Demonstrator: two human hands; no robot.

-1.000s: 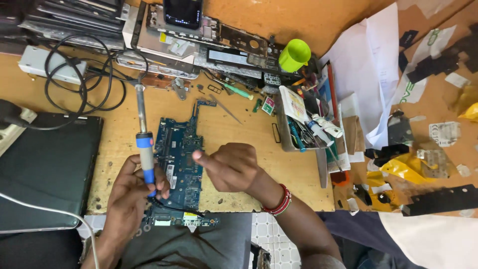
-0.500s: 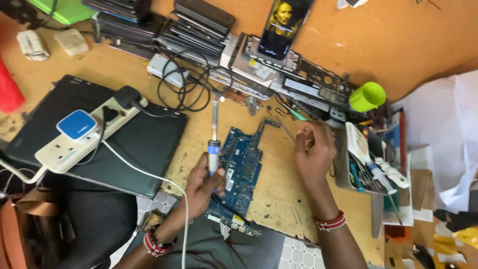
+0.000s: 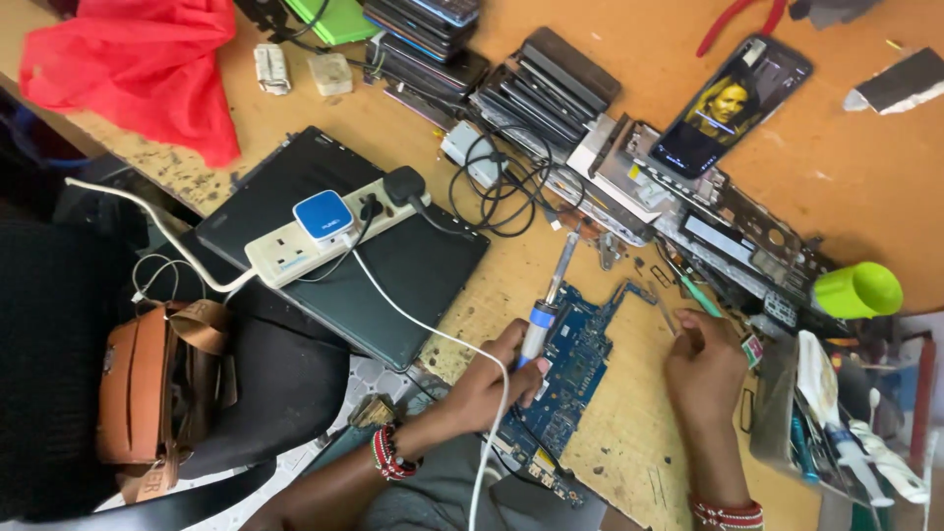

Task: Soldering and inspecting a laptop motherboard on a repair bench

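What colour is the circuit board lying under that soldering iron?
Blue. The circuit board shows best in the head view, beside the left hand holding the soldering iron.

It was an electronics repair workshop: a scarred orange wooden surface [image 3: 865,187] carried a bare blue circuit board [image 3: 575,369], a blue-handled soldering iron [image 3: 547,300], stacked dark device parts [image 3: 551,84], stripped metal laptop frames [image 3: 728,236] and a white power strip [image 3: 315,241].

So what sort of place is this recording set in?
Most likely an electronics repair bench. The left hand holds a soldering iron over a bare blue circuit board, with stacked laptop parts and a power strip on the worn wooden table.
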